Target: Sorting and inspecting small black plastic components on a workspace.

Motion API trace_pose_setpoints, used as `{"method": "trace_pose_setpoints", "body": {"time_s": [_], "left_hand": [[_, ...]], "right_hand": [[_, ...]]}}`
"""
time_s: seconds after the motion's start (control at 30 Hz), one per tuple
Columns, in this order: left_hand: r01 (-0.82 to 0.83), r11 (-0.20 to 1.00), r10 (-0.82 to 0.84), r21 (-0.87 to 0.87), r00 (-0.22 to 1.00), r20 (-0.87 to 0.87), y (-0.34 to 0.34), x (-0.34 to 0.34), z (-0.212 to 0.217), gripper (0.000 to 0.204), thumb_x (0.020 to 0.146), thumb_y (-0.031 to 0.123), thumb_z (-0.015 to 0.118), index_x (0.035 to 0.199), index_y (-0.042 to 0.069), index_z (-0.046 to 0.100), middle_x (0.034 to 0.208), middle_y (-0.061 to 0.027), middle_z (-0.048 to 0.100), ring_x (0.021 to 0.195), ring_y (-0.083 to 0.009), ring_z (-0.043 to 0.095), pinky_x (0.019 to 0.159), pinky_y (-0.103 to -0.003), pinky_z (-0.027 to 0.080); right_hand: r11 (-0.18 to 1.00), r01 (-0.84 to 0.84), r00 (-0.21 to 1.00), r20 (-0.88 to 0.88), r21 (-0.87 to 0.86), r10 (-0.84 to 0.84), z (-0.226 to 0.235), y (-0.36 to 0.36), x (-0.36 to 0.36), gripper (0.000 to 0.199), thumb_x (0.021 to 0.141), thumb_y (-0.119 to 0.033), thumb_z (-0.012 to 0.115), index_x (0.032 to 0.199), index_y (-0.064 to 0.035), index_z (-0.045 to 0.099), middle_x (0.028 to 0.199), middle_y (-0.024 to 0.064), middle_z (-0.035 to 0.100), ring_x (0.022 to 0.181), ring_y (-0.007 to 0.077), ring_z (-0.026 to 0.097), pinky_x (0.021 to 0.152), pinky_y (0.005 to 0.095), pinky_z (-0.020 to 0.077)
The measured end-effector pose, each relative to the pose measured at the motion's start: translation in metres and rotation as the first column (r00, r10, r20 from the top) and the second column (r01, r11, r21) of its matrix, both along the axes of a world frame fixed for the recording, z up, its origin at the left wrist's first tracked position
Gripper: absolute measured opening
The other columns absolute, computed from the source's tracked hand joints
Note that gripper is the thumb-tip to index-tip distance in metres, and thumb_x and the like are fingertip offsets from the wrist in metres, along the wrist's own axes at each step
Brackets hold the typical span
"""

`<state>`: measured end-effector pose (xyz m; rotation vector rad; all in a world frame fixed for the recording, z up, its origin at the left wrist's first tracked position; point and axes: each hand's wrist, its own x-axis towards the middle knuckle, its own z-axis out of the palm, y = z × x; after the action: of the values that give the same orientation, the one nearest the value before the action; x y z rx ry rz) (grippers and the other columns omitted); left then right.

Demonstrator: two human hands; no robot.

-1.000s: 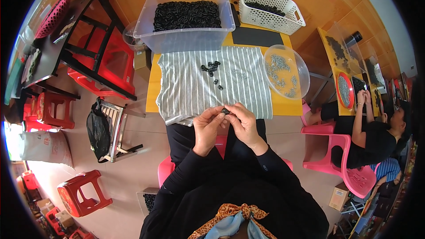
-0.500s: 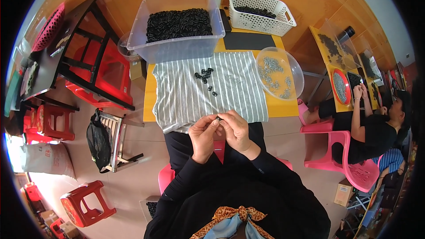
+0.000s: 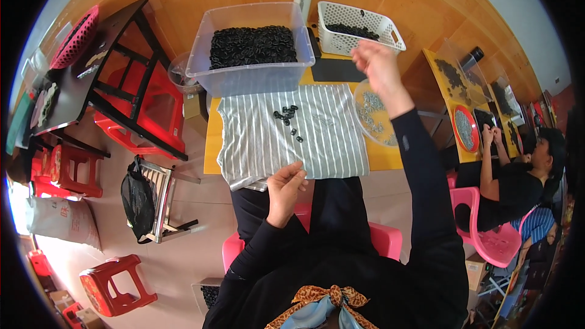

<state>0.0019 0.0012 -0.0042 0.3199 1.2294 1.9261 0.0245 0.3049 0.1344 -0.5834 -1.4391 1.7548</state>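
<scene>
Your left hand is just off the near edge of the striped cloth, palm turned inward, with the thumb drawn in toward the curled fingers. Its grip is narrow, but you can't tell from here whether the fingertips meet or pinch anything. Your right hand is stretched out over the far right of the yellow table, its fingers at the near side of the white basket. They are bent and blurred, so how far they are open, and whether they hold anything, cannot be told. One black piece shows against the basket's far wall, apart from your fingers; it is unclear whether it touches that wall. More black links lie inside the basket. In front of your left hand, a small cluster of loose black parts lies on the cloth, untouched by either hand. Behind the cloth, the clear tub holds a dark heap. Below your right wrist, the round tray carries silvery bits
</scene>
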Motion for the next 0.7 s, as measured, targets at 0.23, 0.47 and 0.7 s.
{"method": "trace_pose_setpoints", "body": {"time_s": [0.23,0.47,0.7], "left_hand": [[-0.017,0.999,0.018,-0.042,0.999,0.029,0.001,-0.001,0.001,0.025,0.084,-0.001,0.060,0.108,-0.008,0.060,0.080,-0.0057,0.064,0.064,-0.0081,0.057,0.056,-0.020,0.045],[-0.016,0.998,0.017,-0.061,0.999,0.027,-0.001,-0.003,0.000,0.025,0.085,-0.001,0.060,0.109,-0.008,0.060,0.079,-0.0055,0.064,0.063,-0.0072,0.056,0.056,-0.019,0.044],[-0.011,0.998,0.011,-0.054,1.000,0.010,0.002,-0.002,0.001,0.022,0.085,-0.001,0.059,0.106,-0.007,0.061,0.082,-0.0088,0.065,0.063,-0.0105,0.058,0.057,-0.021,0.045]], "right_hand": [[0.558,-0.437,0.842,0.539,0.705,-0.022,-0.119,-0.096,-0.010,0.013,0.081,-0.006,0.060,0.092,-0.0024,0.066,0.081,0.0085,0.062,0.071,0.0230,0.061,0.063,0.0321,0.0476],[0.412,-0.494,0.754,0.613,0.766,-0.235,-0.129,-0.121,-0.042,0.011,0.079,-0.015,0.062,0.084,-0.0050,0.063,0.082,0.0111,0.057,0.081,0.0298,0.059,0.068,0.0412,0.0480],[0.448,-0.464,0.809,0.572,0.764,-0.137,-0.136,-0.126,-0.031,0.013,0.075,-0.004,0.062,0.088,-0.0033,0.060,0.077,0.0109,0.055,0.071,0.0285,0.058,0.061,0.0390,0.0459]]}}
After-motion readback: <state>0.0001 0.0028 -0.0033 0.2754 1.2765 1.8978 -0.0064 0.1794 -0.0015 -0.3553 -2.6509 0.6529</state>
